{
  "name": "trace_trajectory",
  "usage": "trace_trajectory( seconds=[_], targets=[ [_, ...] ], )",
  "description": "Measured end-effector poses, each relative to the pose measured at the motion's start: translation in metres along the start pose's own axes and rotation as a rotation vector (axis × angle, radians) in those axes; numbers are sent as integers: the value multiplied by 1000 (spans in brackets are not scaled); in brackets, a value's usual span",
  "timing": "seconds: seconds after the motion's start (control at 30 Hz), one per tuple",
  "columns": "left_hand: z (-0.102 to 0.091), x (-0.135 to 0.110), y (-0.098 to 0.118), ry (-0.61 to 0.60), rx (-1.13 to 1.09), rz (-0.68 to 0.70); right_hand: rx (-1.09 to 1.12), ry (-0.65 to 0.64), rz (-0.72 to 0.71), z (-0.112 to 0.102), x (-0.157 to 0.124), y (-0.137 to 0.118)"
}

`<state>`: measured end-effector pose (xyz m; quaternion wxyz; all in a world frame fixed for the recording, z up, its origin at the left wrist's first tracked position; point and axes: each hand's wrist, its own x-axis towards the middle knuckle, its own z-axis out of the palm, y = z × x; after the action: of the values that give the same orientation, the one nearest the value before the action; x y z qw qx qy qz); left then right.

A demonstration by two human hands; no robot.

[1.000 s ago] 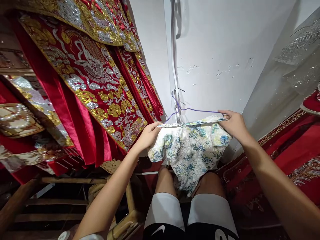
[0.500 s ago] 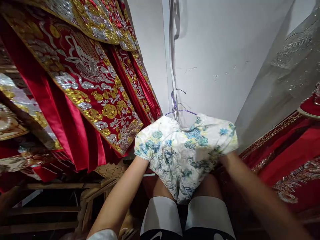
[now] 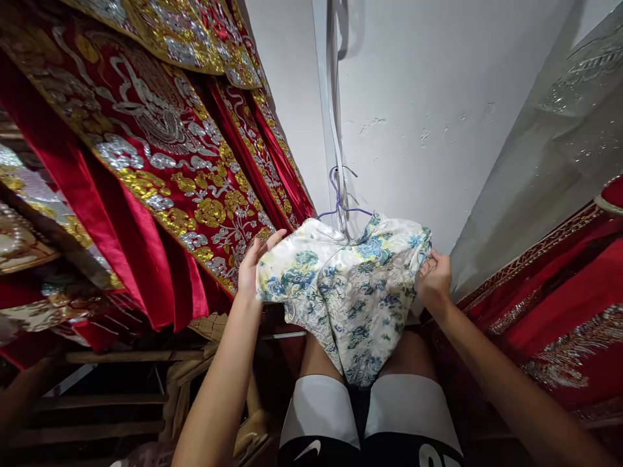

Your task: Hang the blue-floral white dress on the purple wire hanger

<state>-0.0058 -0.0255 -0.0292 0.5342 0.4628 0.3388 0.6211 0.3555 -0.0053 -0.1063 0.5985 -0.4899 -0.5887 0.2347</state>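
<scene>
A white short-sleeved shirt (image 3: 360,292) with a blue, green and yellow floral print spreads out in front of me. Its neck sits around a purple wire hanger (image 3: 341,209), whose hook rises against the wall. My left hand (image 3: 252,264) rests along the outer edge of the sleeve on the left, fingers stretched out and partly hidden behind the cloth. On the other side, my right hand (image 3: 435,279) has its fingers closed on the sleeve's hem.
Red garments (image 3: 160,149) with gold and silver embroidery hang at the left. More red beaded cloth (image 3: 549,318) and a clear plastic cover (image 3: 549,149) are at the right. A white strap (image 3: 335,97) runs down the wall. Wooden furniture (image 3: 121,357) stands low on the left.
Both hands, earlier hidden under the sleeves, now show at the sleeves' outer edges. The right sleeve has drawn inward, and the shirt front lies at a different angle.
</scene>
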Motion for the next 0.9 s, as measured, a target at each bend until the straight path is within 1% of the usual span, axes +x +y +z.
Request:
trace_trajectory(
  seconds=[0.07, 0.13, 0.17, 0.2, 0.23, 0.27, 0.3, 0.33, 0.37, 0.4, 0.43, 0.47, 0.5, 0.53, 0.57, 0.6, 0.63, 0.67, 0.7, 0.77, 0.8, 0.83, 0.9],
  targets=[
    [6, -2, 19, -75, -30, -46, 53, 150, 10, -7, 25, -16],
    [12, -1, 35, -142, 50, -45, 133, 281, 5, -12, 43, -39],
    [15, 0, 40, -168, 110, -41, 179, 314, -9, -12, 48, -52],
    [18, 2, 43, -189, 179, -41, 224, 319, -32, -12, 49, -66],
    [20, 4, 44, -200, 248, -35, 258, 287, -63, -11, 45, -81],
    [21, 5, 42, -199, 317, -18, 281, 228, -99, -9, 37, -97],
    [22, 6, 38, -178, 385, 22, 288, 140, -136, -7, 25, -112],
    [22, 6, 32, -136, 450, 87, 275, 20, -178, -5, 11, -126],
    [21, 6, 24, -72, 500, 166, 231, -146, -229, -5, -4, -140],
    [20, 6, 15, 15, 531, 251, 172, -368, -302, -5, -20, -152],
    [19, 5, 6, 113, 544, 329, 108, -627, -398, -5, -34, -161],
    [19, 5, -3, 213, 538, 395, 46, -809, -487, -5, -47, -168],
    [20, 4, -10, 309, 511, 448, -21, -919, -559, -4, -56, -173],
    [22, 3, -16, 386, 465, 489, -90, -957, -615, -1, -63, -174],
    [26, 2, -20, 428, 403, 521, -159, -929, -649, 3, -67, -172],
    [32, 1, -21, 421, 326, 540, -226, -866, -664, 9, -69, -167],
    [40, -1, -22, 363, 234, 536, -286, -795, -672, 17, -69, -159],
    [48, -4, -20, 262, 141, 506, -340, -723, -679, 26, -68, -150],
    [57, -8, -18, 132, 61, 451, -392, -658, -688, 35, -66, -140],
    [75, -19, -12, -125, -16, 341, -474, -531, -735, 52, -63, -118],
    [82, -26, -9, -224, -4, 308, -499, -463, -771, 59, -61, -107],
    [87, -33, -6, -299, 36, 301, -514, -405, -809, 63, -60, -98],
    [93, -46, -2, -388, 169, 351, -518, -317, -868, 65, -59, -83]
  ],
)
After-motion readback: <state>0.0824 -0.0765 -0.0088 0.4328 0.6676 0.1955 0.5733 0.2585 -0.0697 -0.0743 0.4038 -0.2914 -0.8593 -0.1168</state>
